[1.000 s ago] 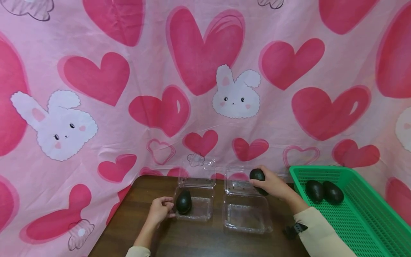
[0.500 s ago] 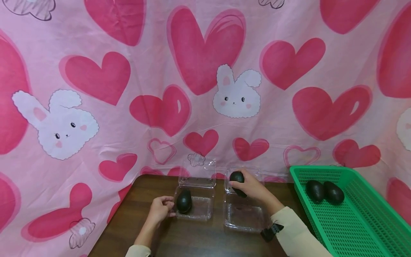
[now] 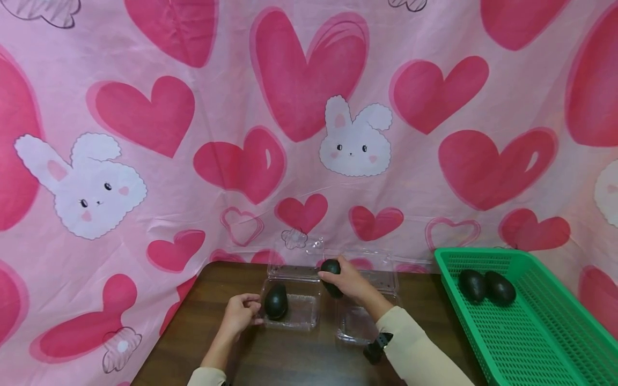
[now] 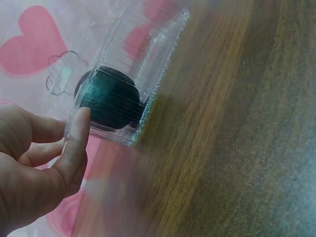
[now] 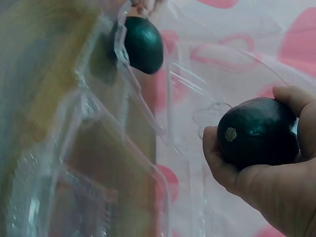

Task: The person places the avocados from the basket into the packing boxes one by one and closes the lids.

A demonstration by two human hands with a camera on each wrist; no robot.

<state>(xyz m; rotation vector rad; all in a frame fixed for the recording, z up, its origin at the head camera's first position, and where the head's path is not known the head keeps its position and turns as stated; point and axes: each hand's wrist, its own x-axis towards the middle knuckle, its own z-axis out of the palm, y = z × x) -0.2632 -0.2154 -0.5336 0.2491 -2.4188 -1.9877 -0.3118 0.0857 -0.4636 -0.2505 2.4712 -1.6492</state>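
Note:
My right hand (image 3: 348,280) grips a dark green avocado (image 5: 259,132), holding it above the gap between two clear plastic clamshell boxes. At the left box (image 3: 303,313), my left hand (image 3: 240,313) pinches the left edge between thumb and fingers; the left wrist view shows the fingers (image 4: 76,143) against its wall. A second avocado (image 3: 276,302) lies inside that box, near its left side. The right box (image 3: 354,324) is partly hidden under my right forearm. Both boxes have their lids raised at the back, the left lid (image 3: 295,262) leaning toward the cloth.
A green perforated basket (image 3: 531,343) stands at the right with two more avocados (image 3: 500,288) in it. Beneath the boxes is a dark wooden table (image 3: 289,359). A pink cloth (image 3: 299,177) with hearts and rabbits hangs right behind it.
My right hand has carried its avocado leftward, from the right box's right side to the gap between the boxes. The left hand and the avocado beside it have stayed put.

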